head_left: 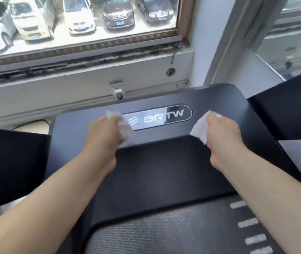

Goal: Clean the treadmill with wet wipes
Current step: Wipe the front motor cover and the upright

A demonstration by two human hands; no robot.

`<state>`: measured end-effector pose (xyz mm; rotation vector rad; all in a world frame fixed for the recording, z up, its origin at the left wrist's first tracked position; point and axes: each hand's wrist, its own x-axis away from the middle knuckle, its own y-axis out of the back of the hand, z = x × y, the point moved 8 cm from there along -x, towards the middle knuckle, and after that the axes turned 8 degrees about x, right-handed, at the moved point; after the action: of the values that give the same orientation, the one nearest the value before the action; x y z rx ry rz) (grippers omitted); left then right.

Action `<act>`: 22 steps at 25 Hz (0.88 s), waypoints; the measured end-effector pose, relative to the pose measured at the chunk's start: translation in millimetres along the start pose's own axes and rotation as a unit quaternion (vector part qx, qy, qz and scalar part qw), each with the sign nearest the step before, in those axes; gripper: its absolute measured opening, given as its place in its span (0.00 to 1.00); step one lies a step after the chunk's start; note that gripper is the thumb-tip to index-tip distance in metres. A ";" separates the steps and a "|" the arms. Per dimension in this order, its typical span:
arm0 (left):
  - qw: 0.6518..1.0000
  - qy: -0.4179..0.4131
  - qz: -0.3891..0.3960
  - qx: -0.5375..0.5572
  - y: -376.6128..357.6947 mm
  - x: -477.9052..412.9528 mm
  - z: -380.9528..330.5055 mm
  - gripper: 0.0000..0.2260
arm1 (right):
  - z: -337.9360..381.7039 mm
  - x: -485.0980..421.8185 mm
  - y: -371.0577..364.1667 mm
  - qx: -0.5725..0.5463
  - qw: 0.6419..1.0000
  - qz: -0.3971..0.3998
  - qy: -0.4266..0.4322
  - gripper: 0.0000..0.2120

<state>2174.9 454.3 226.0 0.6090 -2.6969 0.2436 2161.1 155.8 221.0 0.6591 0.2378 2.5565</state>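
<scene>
Two wipes are in play, one per hand. The left hand [103,132] grips the left wipe [125,128] at the left end of the logo plate [164,117]. The right hand [223,131] grips the right wipe [200,128] just off its right end. Both sets of fingers are curled round the tissue. The treadmill cover [219,99] lies beneath them, its long axis running left to right, so each hand is nearer its own half. Whether the wipes touch it is unclear.
</scene>
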 end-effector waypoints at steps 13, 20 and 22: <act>0.633 -0.293 0.228 -0.680 -70.3 -57.9 94.7 0.36 | -27.1 -53.2 -144.3 0.665 0.623 0.152 0.382 0.37; 0.644 -0.236 0.190 -0.703 -80.9 -138.5 65.0 0.35 | 2.5 -130.0 -165.3 0.709 0.639 0.151 0.257 0.33; 0.662 -0.178 0.123 -0.718 -36.3 -153.9 55.5 0.37 | 5.3 -141.0 -159.9 0.720 0.645 0.141 0.215 0.37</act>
<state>2303.2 467.0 118.9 -0.2669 -2.2334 -1.9128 2337.7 224.6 123.2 0.4986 2.6387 2.2102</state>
